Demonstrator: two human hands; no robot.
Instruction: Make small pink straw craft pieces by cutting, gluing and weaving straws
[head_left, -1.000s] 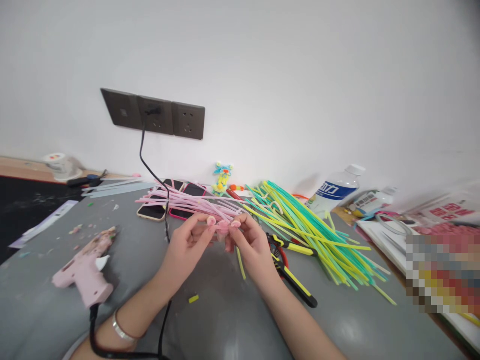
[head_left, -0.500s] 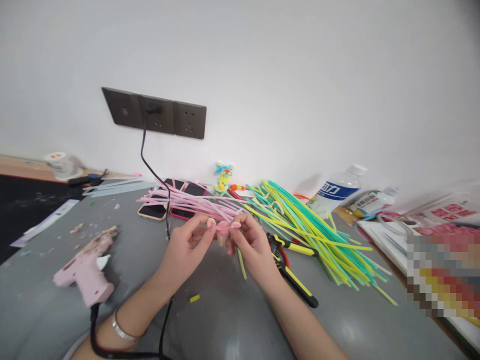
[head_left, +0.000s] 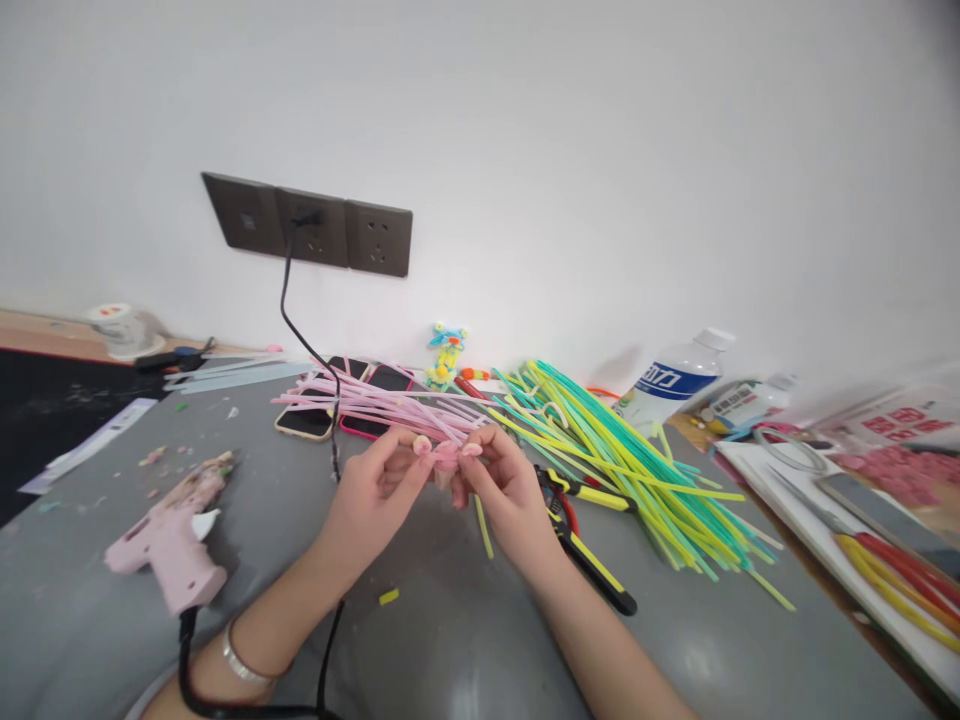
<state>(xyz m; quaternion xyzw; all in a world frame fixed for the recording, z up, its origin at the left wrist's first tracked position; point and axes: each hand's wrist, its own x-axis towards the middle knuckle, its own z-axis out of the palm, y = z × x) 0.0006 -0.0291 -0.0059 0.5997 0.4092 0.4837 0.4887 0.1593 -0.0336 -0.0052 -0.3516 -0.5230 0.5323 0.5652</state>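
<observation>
Bracelet [head_left: 238, 655] is being worn on the left forearm at the lower left of the frame, where a black cable [head_left: 225, 710] is being looped past it. A pink glue gun [head_left: 171, 570] is being supported on the grey desk [head_left: 465, 650] above that loop, and a short yellow scrap [head_left: 388, 597] is lying at lower centre. At the centre of the frame, a small pink piece [head_left: 447, 457] is being held above the desk: its left end is being pinched by the fingers of the left hand [head_left: 377, 497], its right end by those of the right hand [head_left: 504, 490]. Yellow-and-black pliers [head_left: 598, 572] are lying just right of the right hand. Beyond the hands, phones [head_left: 304, 424] are being partly covered by pink stems [head_left: 375, 400]; green and yellow stems [head_left: 630, 465] are being spread at centre right. Farther back, a small colourful figure [head_left: 447, 358] and a bottle [head_left: 675, 378] are standing near the wall [head_left: 540, 170], on which a dark socket panel [head_left: 255, 215] is being carried at upper left.
</observation>
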